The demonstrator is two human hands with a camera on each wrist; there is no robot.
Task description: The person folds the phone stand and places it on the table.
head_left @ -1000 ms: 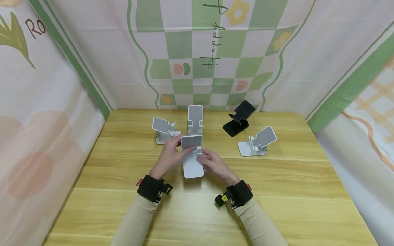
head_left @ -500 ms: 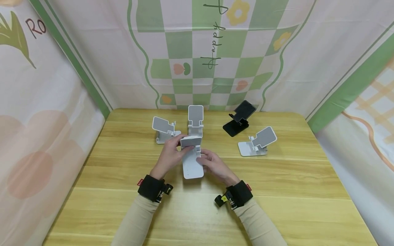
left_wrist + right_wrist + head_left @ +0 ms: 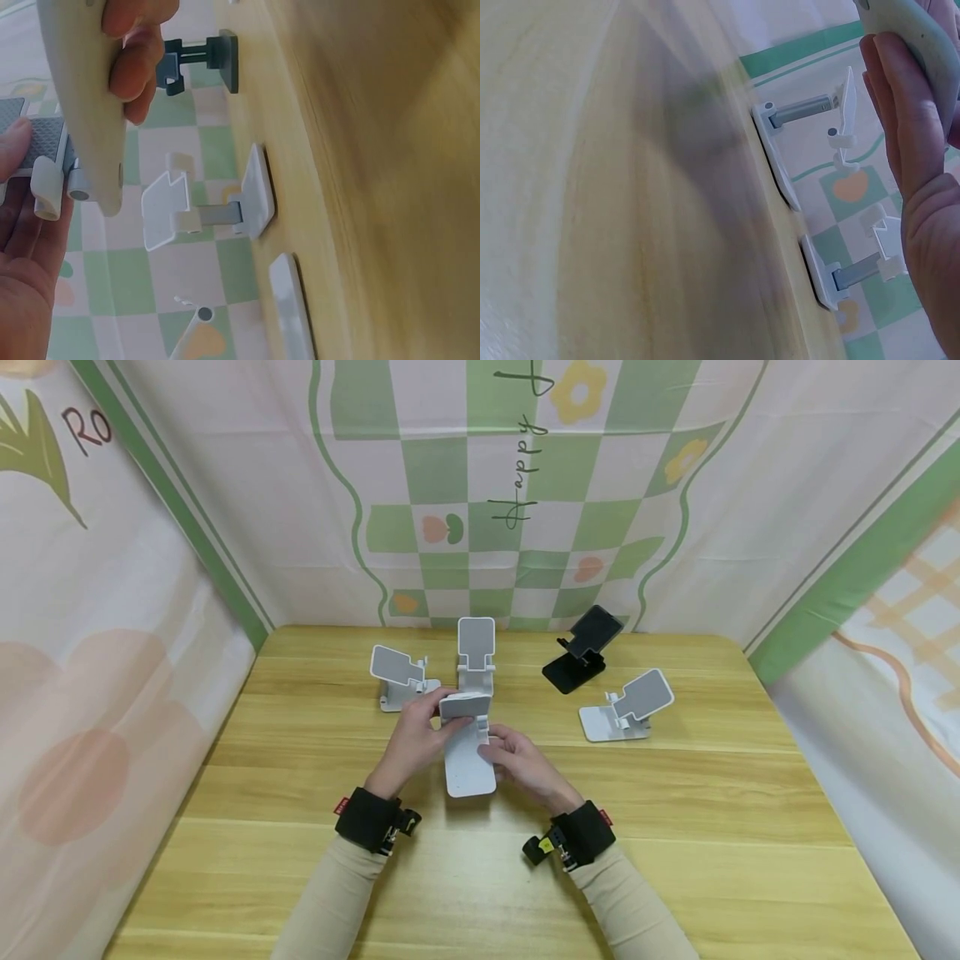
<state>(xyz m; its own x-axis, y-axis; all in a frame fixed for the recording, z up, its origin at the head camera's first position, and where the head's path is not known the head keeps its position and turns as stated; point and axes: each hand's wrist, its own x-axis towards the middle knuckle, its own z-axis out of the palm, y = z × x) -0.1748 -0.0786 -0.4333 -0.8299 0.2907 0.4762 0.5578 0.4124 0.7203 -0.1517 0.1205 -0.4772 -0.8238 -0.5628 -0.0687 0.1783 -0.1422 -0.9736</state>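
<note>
A white folding phone stand (image 3: 469, 768) with a grey pad is held up over the table between both hands. My left hand (image 3: 415, 731) pinches its padded panel at the top, thumb across the pad; in the left wrist view the grey pad (image 3: 43, 142) shows ridges beside a small white hook (image 3: 47, 187). My right hand (image 3: 525, 764) grips the right edge of the long base, thumb on the face turned towards me. The right wrist view shows its fingers laid along the underside of the base (image 3: 919, 45). The panel leans forward over the base.
Behind the hands stand a white phone stand (image 3: 397, 667) at the left and another white phone stand (image 3: 477, 639) in the middle. A black phone stand (image 3: 596, 628) and a third white phone stand (image 3: 647, 695) are at the right. Patterned cloth (image 3: 435, 468) hangs behind the wooden table (image 3: 675, 827).
The padded panel of the held phone stand has tipped down a little towards its base, mostly in the first half second. Both hands keep their grip, and the other stands stay put.
</note>
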